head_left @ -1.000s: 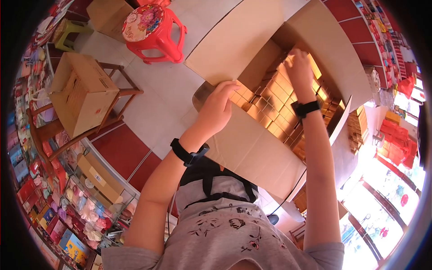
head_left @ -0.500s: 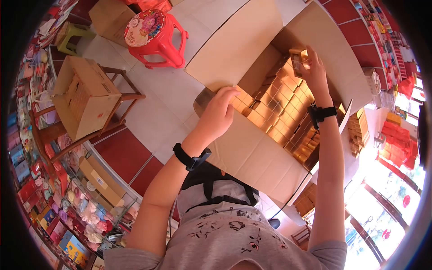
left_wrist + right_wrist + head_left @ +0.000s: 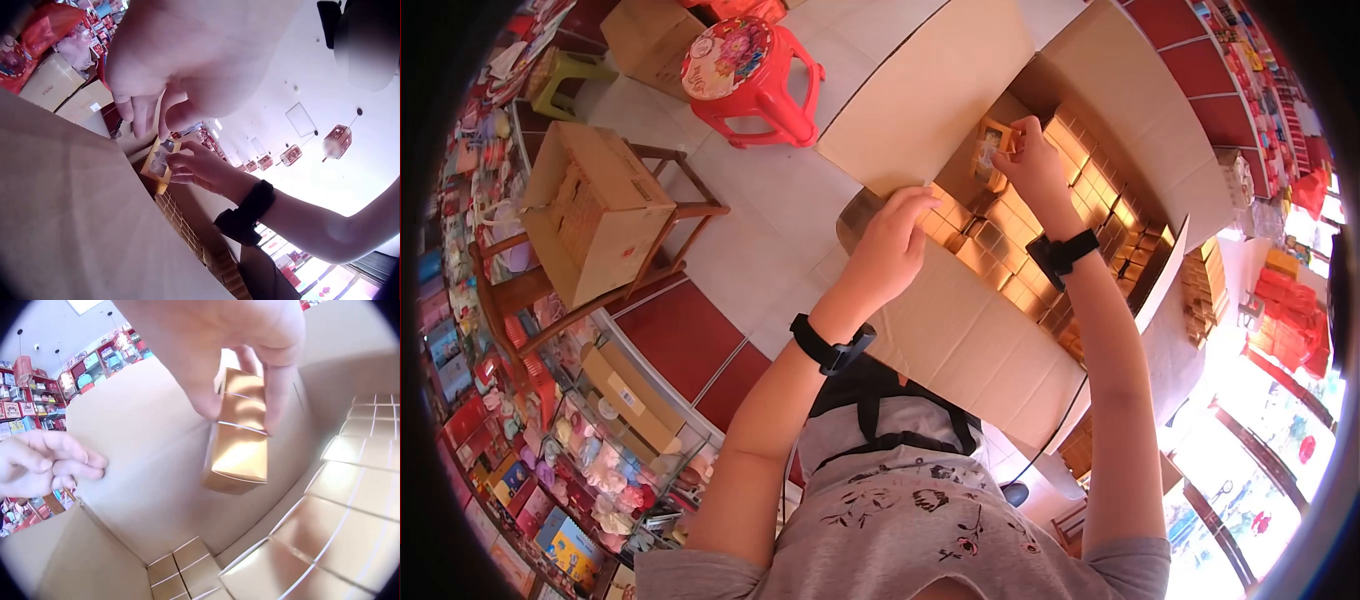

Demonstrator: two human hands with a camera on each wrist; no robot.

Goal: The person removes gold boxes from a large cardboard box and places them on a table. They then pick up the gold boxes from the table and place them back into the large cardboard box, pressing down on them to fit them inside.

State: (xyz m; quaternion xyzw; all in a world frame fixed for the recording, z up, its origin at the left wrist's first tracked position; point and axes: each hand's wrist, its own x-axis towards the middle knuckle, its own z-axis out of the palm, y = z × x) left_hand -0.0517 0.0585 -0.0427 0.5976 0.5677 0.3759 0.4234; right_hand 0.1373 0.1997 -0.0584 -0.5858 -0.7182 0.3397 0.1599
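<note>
In the head view my right hand (image 3: pixel 1038 178) holds a small gold gift box (image 3: pixel 988 150) inside a large open cardboard carton (image 3: pixel 975 345). The right wrist view shows this gold box (image 3: pixel 239 447) gripped between thumb and fingers, raised above the rows. A clear window shows on its face in the left wrist view (image 3: pixel 161 156). Below it, gold boxes (image 3: pixel 328 515) fill much of the carton in tight rows. My left hand (image 3: pixel 888 250) rests at the carton's near-left corner, its fingertips by the raised flap (image 3: pixel 925 95), loosely bent in the right wrist view.
A red stool (image 3: pixel 755 85) stands on the tiled floor beyond the flap. To the left, another open carton (image 3: pixel 595 215) sits on a wooden chair (image 3: pixel 685 215). Shelves of packed goods (image 3: pixel 590 450) line the left side. More gold boxes (image 3: pixel 1203 290) are stacked right of the large carton.
My right hand has brought a gold box from the carton's far right side leftward, toward the raised flap and my left hand. The left hand stays at the corner.
</note>
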